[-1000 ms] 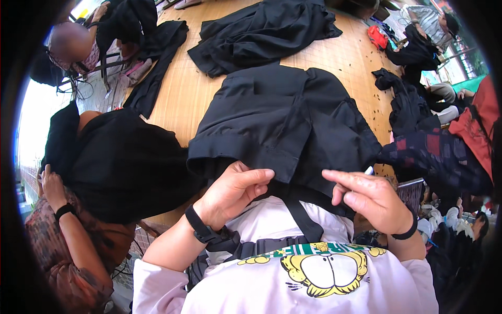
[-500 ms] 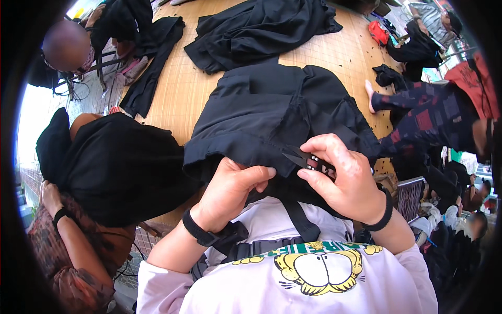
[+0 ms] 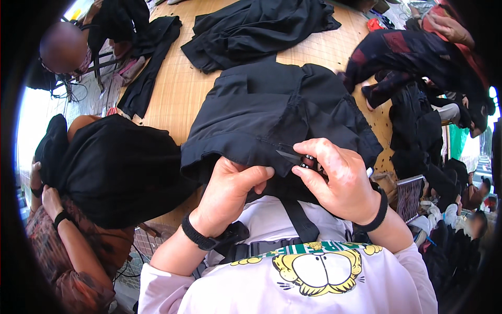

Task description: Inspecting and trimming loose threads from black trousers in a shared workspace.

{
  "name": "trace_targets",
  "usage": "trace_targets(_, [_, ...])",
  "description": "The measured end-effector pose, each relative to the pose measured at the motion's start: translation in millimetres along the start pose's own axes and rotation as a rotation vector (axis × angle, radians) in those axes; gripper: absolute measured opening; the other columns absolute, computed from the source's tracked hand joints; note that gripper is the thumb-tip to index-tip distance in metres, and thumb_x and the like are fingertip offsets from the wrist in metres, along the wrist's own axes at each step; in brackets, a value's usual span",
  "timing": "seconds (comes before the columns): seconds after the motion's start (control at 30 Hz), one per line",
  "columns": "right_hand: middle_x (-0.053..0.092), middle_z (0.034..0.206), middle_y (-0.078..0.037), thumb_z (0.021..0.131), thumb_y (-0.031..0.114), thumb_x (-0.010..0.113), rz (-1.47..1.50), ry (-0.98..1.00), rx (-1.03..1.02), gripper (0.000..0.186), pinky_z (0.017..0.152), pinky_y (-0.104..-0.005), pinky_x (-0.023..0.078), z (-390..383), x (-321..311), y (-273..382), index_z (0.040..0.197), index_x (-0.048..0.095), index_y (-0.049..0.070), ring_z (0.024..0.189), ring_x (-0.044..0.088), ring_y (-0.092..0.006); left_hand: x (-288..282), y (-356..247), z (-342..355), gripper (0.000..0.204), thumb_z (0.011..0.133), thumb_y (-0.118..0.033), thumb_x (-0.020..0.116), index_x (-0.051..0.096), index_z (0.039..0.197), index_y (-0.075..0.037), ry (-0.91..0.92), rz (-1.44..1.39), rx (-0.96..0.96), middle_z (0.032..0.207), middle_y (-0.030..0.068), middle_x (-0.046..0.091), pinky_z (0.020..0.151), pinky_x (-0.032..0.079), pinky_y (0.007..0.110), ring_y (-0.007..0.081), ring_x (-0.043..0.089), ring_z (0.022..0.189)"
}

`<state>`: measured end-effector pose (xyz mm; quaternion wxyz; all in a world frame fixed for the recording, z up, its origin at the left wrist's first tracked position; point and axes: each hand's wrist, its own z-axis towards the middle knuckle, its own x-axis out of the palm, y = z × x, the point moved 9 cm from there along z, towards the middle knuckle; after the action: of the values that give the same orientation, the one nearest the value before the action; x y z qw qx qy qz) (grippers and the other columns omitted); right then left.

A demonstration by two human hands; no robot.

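Note:
A black garment (image 3: 251, 120) lies spread before me, its near edge bunched at my hands. My left hand (image 3: 230, 188) is closed on that edge, thumb laid over the cloth; the fingertips are hidden. Between the thumb and fingers of my right hand (image 3: 342, 178) sits a small pair of dark thread snips (image 3: 288, 155). Their pointed blades aim left, just above the cloth and close to my left thumb. The palm hides part of the handle.
More black clothing (image 3: 256, 36) lies farther back on the wooden table (image 3: 167, 99). At left, a co-worker's hand (image 3: 51, 203) holds black cloth (image 3: 125, 167). Someone in dark patterned trousers (image 3: 402, 57) is at the right side, near a wire rack (image 3: 409, 194).
My right hand and the snips have shifted slightly left, while my left hand stays nearly still. The person in patterned trousers has moved farther over the table's right side.

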<state>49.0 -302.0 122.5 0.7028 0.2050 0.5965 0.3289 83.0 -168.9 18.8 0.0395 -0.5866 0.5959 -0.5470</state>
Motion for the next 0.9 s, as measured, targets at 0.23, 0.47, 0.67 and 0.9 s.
trace_targets(0.23, [0.067, 0.087, -0.014, 0.084, 0.002, 0.073, 0.146, 0.031, 0.136, 0.026, 0.064, -0.033, 0.053, -3, -1, -7, 0.106, 0.06, 0.0, 0.072, 0.068, -0.0264, 0, 2, 0, 0.012, 0.087, 0.004, 0.061, 0.07, 0.094, -0.002, -0.003, -0.02, 0.013, 0.084, 0.0009, 0.066, 0.062, 0.044, 0.023, 0.008, 0.055, 0.068])
trace_targets(0.47, [0.068, 0.086, -0.014, 0.085, 0.001, 0.072, 0.094, 0.008, 0.096, 0.024, 0.064, -0.0331, 0.053, -5, 0, -8, 0.105, 0.06, 0.0, 0.072, 0.069, -0.0269, -1, 4, -1, 0.012, 0.087, 0.003, 0.062, 0.07, 0.093, -0.003, -0.014, -0.017, 0.029, 0.082, 0.0008, 0.066, 0.062, 0.044, 0.024, 0.008, 0.055, 0.068])
trace_targets(0.67, [0.069, 0.089, -0.014, 0.083, -0.002, 0.073, 0.032, -0.079, -0.002, 0.028, 0.065, -0.0313, 0.053, -9, -6, -3, 0.108, 0.062, 0.0, 0.073, 0.07, -0.0242, 1, 2, -1, 0.011, 0.087, 0.003, 0.062, 0.069, 0.093, -0.003, 0.003, -0.023, 0.032, 0.082, 0.001, 0.066, 0.061, 0.044, 0.023, 0.0081, 0.056, 0.067])
trace_targets(0.9, [0.068, 0.088, -0.009, 0.084, -0.001, 0.075, 0.186, -0.136, 0.198, 0.028, 0.065, -0.0256, 0.052, -16, -12, -17, 0.109, 0.063, -0.001, 0.072, 0.067, -0.0157, -2, 7, -1, 0.011, 0.086, 0.002, 0.062, 0.069, 0.093, -0.003, 0.007, -0.074, -0.004, 0.082, 0.0009, 0.065, 0.06, 0.043, 0.023, 0.008, 0.055, 0.066])
